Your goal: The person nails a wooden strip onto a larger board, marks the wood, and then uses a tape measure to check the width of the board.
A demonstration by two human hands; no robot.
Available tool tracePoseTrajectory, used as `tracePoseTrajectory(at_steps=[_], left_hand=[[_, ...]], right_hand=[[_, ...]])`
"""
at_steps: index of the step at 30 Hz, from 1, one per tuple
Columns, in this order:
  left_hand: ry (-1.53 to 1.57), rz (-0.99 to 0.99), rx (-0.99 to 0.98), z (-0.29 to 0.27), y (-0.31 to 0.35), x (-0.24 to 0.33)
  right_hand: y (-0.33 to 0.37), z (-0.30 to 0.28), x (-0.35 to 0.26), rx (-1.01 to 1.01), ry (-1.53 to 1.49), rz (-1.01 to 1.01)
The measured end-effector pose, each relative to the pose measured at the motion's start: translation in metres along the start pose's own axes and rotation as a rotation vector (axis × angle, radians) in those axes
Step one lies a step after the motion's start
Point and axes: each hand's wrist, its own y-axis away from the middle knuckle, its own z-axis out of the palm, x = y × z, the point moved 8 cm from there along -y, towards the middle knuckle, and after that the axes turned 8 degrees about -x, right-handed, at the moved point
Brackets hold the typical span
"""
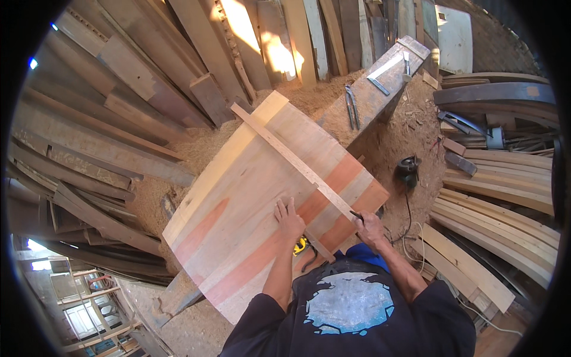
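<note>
The left hand (289, 220) rests unclenched on the wooden panel (244, 220); the right hand (370, 229) grips a dark pen-like tool (356, 215) at the near end of a strip (291, 158) crossing it. A yellow tape measure (300, 246) crowds the left wrist; pincers (351, 106) and a square (379, 86) occupy the tabletop (367, 100) beyond.

Wide wooden panel (238, 202) lay flat, set diagonally, pale brown with reddish bands, yellowish along its far left edge. Long, narrow wooden strip (291, 159) lay across it, straight, running far left to near right; far end poked past the panel's edge. Slim dark pen (357, 215) sat at the strip's near right end, partly hidden.
</note>
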Motion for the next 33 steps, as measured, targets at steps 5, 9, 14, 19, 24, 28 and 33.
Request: tracePoseTrajectory(at_steps=[5,9,14,19,24,28,33], left_hand=[[0.09,0.009,0.027,-0.026,-0.008,-0.013],[0.242,-0.087,0.186,-0.047,-0.053,-0.009],[0.328,-0.093,0.331,-0.067,-0.128,0.022],[0.216,-0.14,0.38,-0.061,-0.165,0.046],[0.071,-0.113,0.456,-0.052,-0.188,0.036],[0.02,-0.054,0.525,-0.07,-0.216,0.024],[0.017,-0.041,0.541,-0.069,-0.237,0.029]], right_hand=[[0.005,-0.004,-0.006,-0.002,0.039,-0.105],[-0.004,0.004,0.009,0.013,0.069,-0.21],[-0.01,0.006,0.001,0.034,0.193,-0.25],[-0.016,0.012,-0.004,0.014,0.217,-0.238],[-0.03,0.02,-0.02,0.026,0.165,-0.26],[-0.051,0.019,-0.036,0.015,0.128,-0.252],[-0.038,-0.008,0.002,0.071,-0.025,-0.171]])
